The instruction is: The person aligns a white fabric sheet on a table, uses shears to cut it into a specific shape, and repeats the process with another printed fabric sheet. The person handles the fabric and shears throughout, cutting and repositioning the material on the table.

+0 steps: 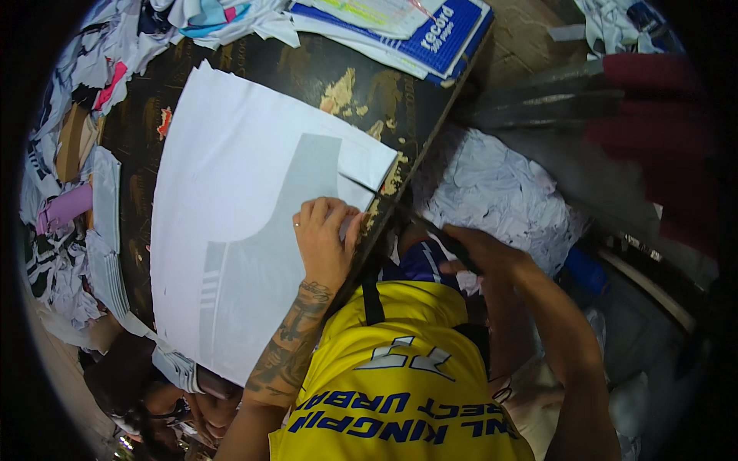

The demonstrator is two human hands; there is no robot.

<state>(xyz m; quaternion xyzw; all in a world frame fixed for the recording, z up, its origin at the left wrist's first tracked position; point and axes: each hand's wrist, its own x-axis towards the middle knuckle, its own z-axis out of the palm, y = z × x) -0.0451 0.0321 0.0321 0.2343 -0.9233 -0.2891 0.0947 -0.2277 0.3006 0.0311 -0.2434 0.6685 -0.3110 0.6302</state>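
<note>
At the centre of the frame, a large white cloth sheet point(219, 165) bearing a grey, garment-shaped panel with white stripes point(269, 223) lies on a worn dark tabletop point(238, 58). The left hand point(327, 234), fingers bent, rests upon the sheet; the right hand point(488, 257), right of centre, grasps long dark scissors point(446, 238), their blades meeting the sheet's right edge. Beyond sits a heap of crumpled white cloth point(496, 184); whether a sack contains it cannot be told.
</note>
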